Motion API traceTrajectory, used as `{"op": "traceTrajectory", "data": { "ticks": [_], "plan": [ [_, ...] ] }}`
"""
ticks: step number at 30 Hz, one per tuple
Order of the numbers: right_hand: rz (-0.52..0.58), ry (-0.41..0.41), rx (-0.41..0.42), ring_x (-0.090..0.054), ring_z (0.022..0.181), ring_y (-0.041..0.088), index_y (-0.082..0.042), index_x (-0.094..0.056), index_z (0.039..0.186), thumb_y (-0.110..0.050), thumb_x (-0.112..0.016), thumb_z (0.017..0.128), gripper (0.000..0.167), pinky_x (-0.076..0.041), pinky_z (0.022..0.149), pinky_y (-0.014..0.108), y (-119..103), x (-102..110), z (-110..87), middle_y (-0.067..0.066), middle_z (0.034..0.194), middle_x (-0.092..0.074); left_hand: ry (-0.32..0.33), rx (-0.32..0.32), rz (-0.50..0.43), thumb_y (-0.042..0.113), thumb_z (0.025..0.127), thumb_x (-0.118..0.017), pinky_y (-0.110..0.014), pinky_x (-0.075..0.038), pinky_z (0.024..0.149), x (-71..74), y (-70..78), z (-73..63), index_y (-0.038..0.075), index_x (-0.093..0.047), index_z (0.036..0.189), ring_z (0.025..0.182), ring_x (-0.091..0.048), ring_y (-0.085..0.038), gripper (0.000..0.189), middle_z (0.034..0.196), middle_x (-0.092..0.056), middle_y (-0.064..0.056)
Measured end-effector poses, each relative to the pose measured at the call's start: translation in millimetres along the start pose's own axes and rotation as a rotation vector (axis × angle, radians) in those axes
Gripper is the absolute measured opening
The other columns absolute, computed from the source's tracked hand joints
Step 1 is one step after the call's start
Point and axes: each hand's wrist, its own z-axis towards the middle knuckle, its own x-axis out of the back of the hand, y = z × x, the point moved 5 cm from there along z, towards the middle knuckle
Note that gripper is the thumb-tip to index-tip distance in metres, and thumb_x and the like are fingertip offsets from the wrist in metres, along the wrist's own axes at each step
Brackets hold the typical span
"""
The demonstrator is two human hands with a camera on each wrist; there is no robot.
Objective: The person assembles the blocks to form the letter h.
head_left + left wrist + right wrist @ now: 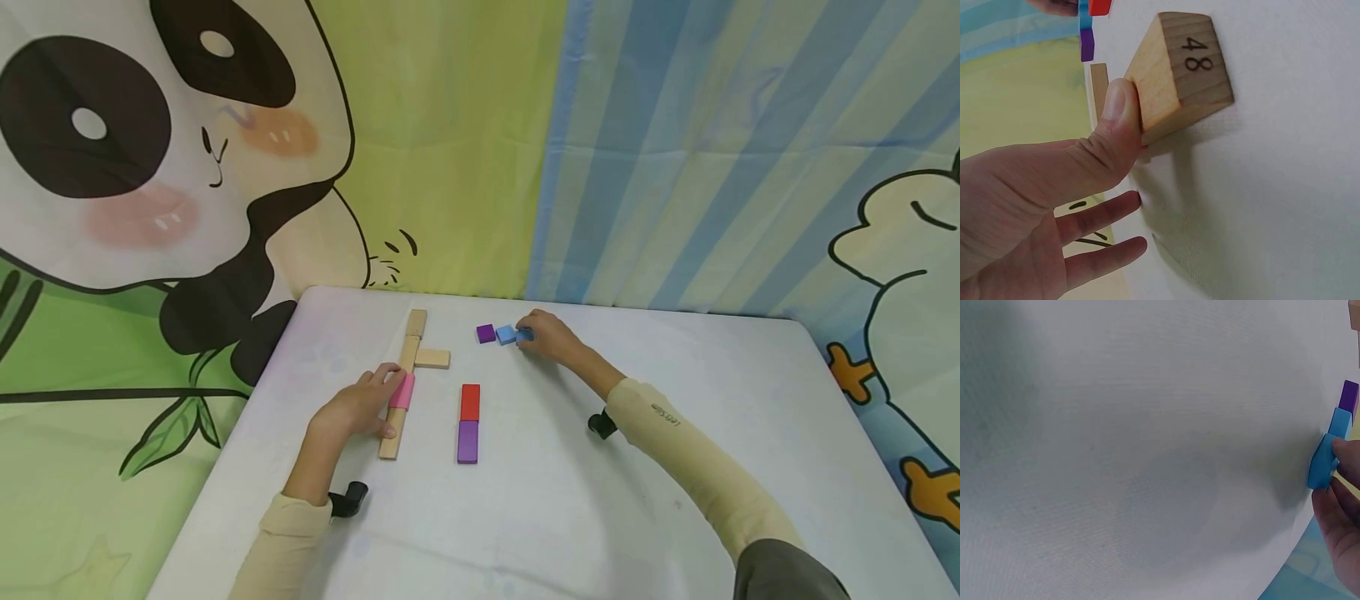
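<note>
In the head view, my left hand (358,406) lies along a line of plain wooden blocks with a pink block (403,392) among them. Its thumb rests against the side of the near wooden block (391,446), whose end reads 48 in the left wrist view. The other fingers stretch out, fingertips right at the pink block. At the back of the table my right hand (551,335) pinches a blue block (1321,464) between thumb and fingers. That block stands at the right end of a short row with a light blue block (506,335) and a dark purple block (486,334).
A wooden block (432,358) juts rightward from the wooden line. Between the hands, a red block (470,402) and a purple block (467,442) lie end to end. The white table (525,533) meets a printed curtain (465,167) at its back edge.
</note>
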Motion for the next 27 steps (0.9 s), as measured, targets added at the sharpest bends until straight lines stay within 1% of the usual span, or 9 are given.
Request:
{"op": "traceTrajectory", "data": {
  "ticks": [5,8,12,14,16,19,20,22,27],
  "plan": [
    [-0.015,0.027,0.031,-0.063,0.103,0.030,0.004,-0.067,0.115,-0.013,-0.071,0.088,0.032,-0.053,0.091,0.041,1.6,0.2,0.1,0.019,0.111,-0.066,-0.004,0.006,0.000,0.028,0.075,-0.081,-0.054,-0.051,0.094,0.6,0.4,0.1,0.008,-0.028,0.152,0.140,-0.033,-0.044,0.096,0.156,-0.023,-0.015],
    [-0.023,0.023,0.037,-0.063,0.103,0.030,0.005,-0.067,0.115,-0.014,-0.070,0.088,0.033,-0.053,0.092,0.042,3.4,-0.6,0.5,0.019,0.111,-0.066,-0.009,0.012,-0.004,0.028,0.075,-0.080,-0.053,-0.051,0.093,1.3,1.4,-0.3,0.008,-0.028,0.152,0.139,-0.034,-0.043,0.095,0.156,-0.022,-0.014],
    [-0.042,0.025,0.068,-0.063,0.104,0.031,0.005,-0.066,0.116,-0.015,-0.069,0.089,0.033,-0.053,0.093,0.043,3.9,1.0,-1.5,0.020,0.112,-0.065,-0.010,0.008,-0.002,0.027,0.075,-0.080,-0.052,-0.052,0.092,1.0,1.8,0.3,0.008,-0.028,0.152,0.138,-0.036,-0.042,0.095,0.156,-0.023,-0.015],
    [-0.051,0.071,0.099,-0.063,0.100,0.030,0.006,-0.067,0.113,-0.014,-0.068,0.088,0.032,-0.054,0.089,0.040,0.5,6.1,-4.0,0.020,0.108,-0.066,-0.011,0.008,-0.003,0.028,0.076,-0.080,-0.052,-0.052,0.093,0.6,1.3,0.4,0.008,-0.028,0.152,0.139,-0.035,-0.042,0.095,0.156,-0.023,-0.014],
    [-0.030,0.119,0.120,-0.063,0.096,0.029,0.005,-0.067,0.112,-0.014,-0.068,0.088,0.031,-0.054,0.086,0.038,-2.1,12.0,-4.9,0.019,0.105,-0.066,-0.010,0.002,0.003,0.028,0.076,-0.080,-0.052,-0.052,0.091,0.1,1.0,0.6,0.007,-0.028,0.152,0.138,-0.036,-0.042,0.095,0.156,-0.023,-0.015],
    [0.033,0.188,0.147,-0.064,0.093,0.029,0.006,-0.066,0.113,-0.012,-0.069,0.088,0.031,-0.056,0.083,0.038,-11.8,20.1,-6.1,0.019,0.104,-0.065,-0.013,0.003,0.001,0.028,0.076,-0.080,-0.051,-0.052,0.091,-0.8,0.7,0.8,0.008,-0.028,0.152,0.137,-0.037,-0.041,0.095,0.156,-0.023,-0.014],
    [0.058,0.188,0.148,-0.065,0.095,0.031,0.005,-0.066,0.115,-0.011,-0.070,0.088,0.032,-0.056,0.085,0.040,-15.0,20.8,-5.3,0.020,0.106,-0.065,-0.014,0.005,-0.002,0.028,0.076,-0.080,-0.051,-0.052,0.091,-0.9,0.7,0.7,0.008,-0.028,0.152,0.137,-0.037,-0.041,0.095,0.156,-0.023,-0.014],
    [0.079,0.192,0.175,-0.065,0.095,0.030,0.004,-0.066,0.114,-0.011,-0.071,0.087,0.031,-0.057,0.084,0.038,-24.7,21.0,-4.3,0.019,0.107,-0.065,-0.015,0.005,-0.002,0.028,0.075,-0.081,-0.052,-0.052,0.091,-1.0,0.7,0.6,0.008,-0.028,0.152,0.136,-0.038,-0.041,0.095,0.156,-0.023,-0.014],
    [0.078,0.140,0.224,-0.064,0.098,0.024,0.001,-0.067,0.114,-0.010,-0.071,0.087,0.029,-0.057,0.085,0.035,-50.5,9.8,-2.0,0.015,0.111,-0.066,-0.013,0.006,0.000,0.028,0.075,-0.081,-0.052,-0.052,0.092,-1.1,-0.6,0.8,0.008,-0.028,0.152,0.137,-0.037,-0.041,0.095,0.156,-0.023,-0.014]
  ]
}}
